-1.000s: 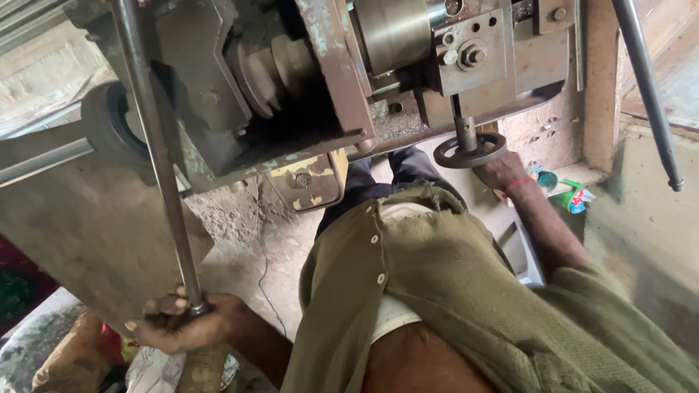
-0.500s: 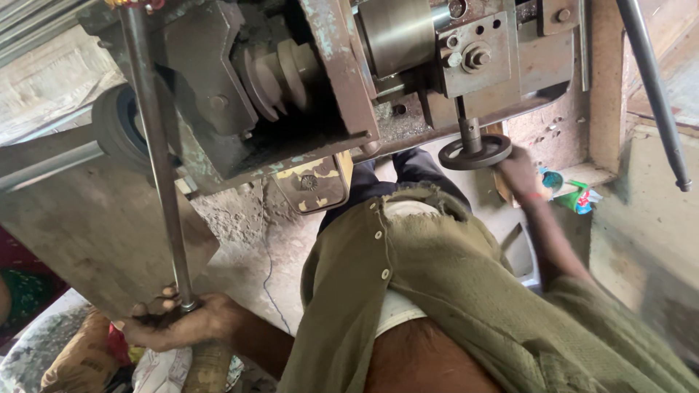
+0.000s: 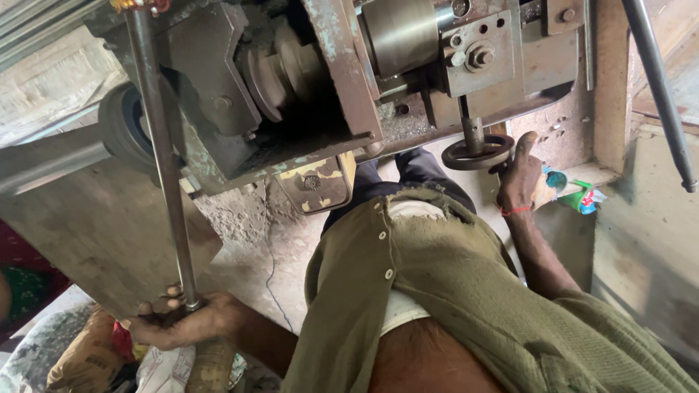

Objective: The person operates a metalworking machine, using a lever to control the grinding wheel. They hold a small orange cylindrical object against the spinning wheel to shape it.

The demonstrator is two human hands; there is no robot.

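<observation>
Handwheel (image 3: pixel 477 154), small, round and dark, is sitting under the grey metal machine (image 3: pixel 306 94), on a short upright shaft. The right hand (image 3: pixel 520 175) is reaching up beside it, and its fingers are touching the rim on the near side. The hand is partly open, not wrapped all the way round. Just past this hand, a crumpled green and orange packet (image 3: pixel 571 191) is lying on a ledge.

The wheel is looking hard, stiff and a bit greasy, so it may be slippery. The rim looks like the best place to grip it, with fingers curling over the edge.

Far across on the other side, the left hand (image 3: pixel 182 324) is closing tight around the bottom end of a long steel rod (image 3: pixel 162 153). The rod is running up from this hand to the top of the machine. It is looking heavy and stiff, and it will not bend. Below this hand, cloth bundles (image 3: pixel 87 356) are lying in a heap.
</observation>
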